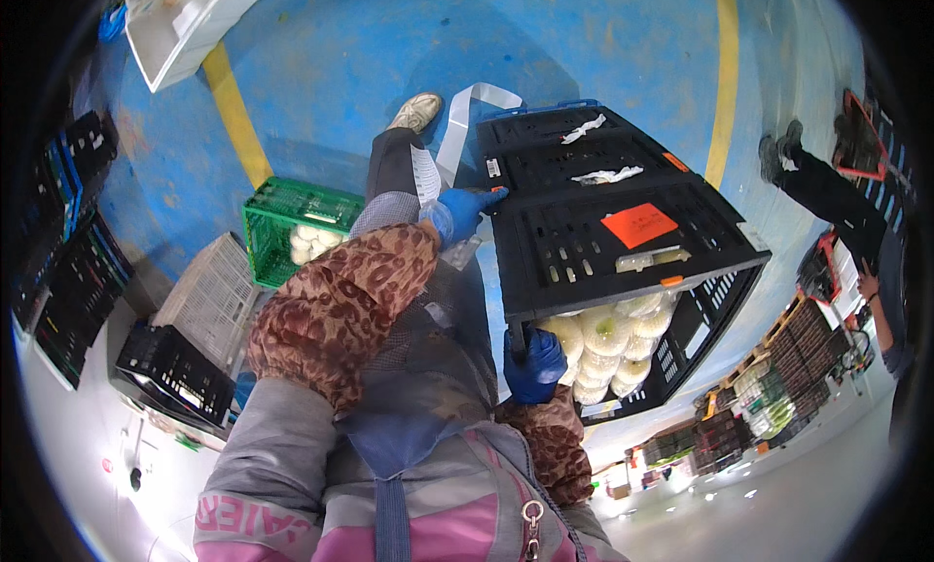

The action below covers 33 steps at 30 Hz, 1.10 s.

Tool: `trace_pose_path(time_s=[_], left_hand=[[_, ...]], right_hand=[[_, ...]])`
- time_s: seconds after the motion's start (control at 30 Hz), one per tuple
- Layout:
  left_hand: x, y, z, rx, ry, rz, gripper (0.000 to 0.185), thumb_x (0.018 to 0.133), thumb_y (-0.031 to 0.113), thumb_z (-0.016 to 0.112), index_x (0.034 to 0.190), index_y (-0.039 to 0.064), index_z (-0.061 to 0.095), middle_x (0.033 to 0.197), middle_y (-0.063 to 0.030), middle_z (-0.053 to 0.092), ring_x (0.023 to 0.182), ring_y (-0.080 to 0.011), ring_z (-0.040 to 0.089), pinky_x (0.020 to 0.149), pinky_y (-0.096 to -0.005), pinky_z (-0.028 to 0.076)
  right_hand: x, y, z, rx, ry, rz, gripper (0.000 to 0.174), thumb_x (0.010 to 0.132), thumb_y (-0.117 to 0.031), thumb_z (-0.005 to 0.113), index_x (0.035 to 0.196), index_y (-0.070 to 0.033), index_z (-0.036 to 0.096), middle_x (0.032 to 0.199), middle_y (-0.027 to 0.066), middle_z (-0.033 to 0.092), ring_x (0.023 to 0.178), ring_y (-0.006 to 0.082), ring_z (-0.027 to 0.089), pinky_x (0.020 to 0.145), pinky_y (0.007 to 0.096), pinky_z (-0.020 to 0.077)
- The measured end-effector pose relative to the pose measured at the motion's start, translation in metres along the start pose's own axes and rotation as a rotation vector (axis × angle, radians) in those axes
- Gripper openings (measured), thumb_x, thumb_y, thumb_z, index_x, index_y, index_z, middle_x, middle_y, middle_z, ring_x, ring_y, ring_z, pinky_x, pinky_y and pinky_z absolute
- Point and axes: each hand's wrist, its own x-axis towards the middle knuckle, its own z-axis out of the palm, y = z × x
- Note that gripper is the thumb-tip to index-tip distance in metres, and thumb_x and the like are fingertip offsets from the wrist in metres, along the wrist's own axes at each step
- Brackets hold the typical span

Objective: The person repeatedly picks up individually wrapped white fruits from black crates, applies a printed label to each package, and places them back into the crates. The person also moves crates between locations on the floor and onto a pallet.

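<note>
My left hand, in a blue glove, has its index finger stretched to a small orange tag on the side of a stack of black plastic crates. A white paper label strip curls beside this hand; whether the fingers hold it is unclear. My right hand, also blue-gloved, is closed around the rim of the nearest black crate. Inside that crate lie pale round produce items in foam nets. An orange paper sheet bearing writing is on the crate's side. Crumpled white scraps cling to the crates farther off.
A green plastic crate with pale round items stands left of my leg. Beyond it are a white crate and more black crates. A white bin stands far left. A person in dark clothes is at the right, near loaded pallets.
</note>
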Motion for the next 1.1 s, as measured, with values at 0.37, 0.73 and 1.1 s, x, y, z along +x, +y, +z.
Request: trace_pose_path(time_s=[0.37, 0.73, 1.1], left_hand=[[0.036, 0.003, -0.187, 0.516, -0.095, -0.279, 0.035, 0.084, 0.021, 0.055, 0.117, 0.009, 0.057, 0.107, -0.0186, 0.061, 0.098, -0.0306, 0.059, 0.082, -0.0341, 0.047], [0.081, 0.148, -0.212, 0.878, -0.189, 0.292, 0.045, 0.086, 0.041, 0.055, 0.108, 0.002, 0.059, 0.085, -0.0196, 0.064, 0.079, -0.0328, 0.062, 0.071, -0.0365, 0.047], [0.145, 0.17, -0.241, 1.017, -0.178, 0.276, 0.043, 0.084, 0.041, 0.058, 0.1, 0.001, 0.063, 0.089, -0.0219, 0.063, 0.082, -0.037, 0.06, 0.071, -0.0389, 0.046]], right_hand=[[-0.023, -0.001, 0.0, 0.592, 0.324, 0.658, 0.053, 0.07, -0.008, 0.073, 0.117, -0.001, 0.049, 0.115, 0.0153, 0.054, 0.105, 0.0281, 0.052, 0.093, 0.0359, 0.0398], [-0.182, 0.059, 0.176, 0.483, 0.709, 1.874, 0.05, 0.087, -0.045, 0.049, 0.121, -0.01, 0.047, 0.098, 0.0237, 0.061, 0.09, 0.04, 0.059, 0.076, 0.0456, 0.0465], [-0.113, 0.075, 0.145, 0.548, 0.49, 1.884, 0.041, 0.087, -0.043, 0.049, 0.107, -0.008, 0.054, 0.087, 0.0174, 0.063, 0.083, 0.0368, 0.06, 0.081, 0.0451, 0.0416]])
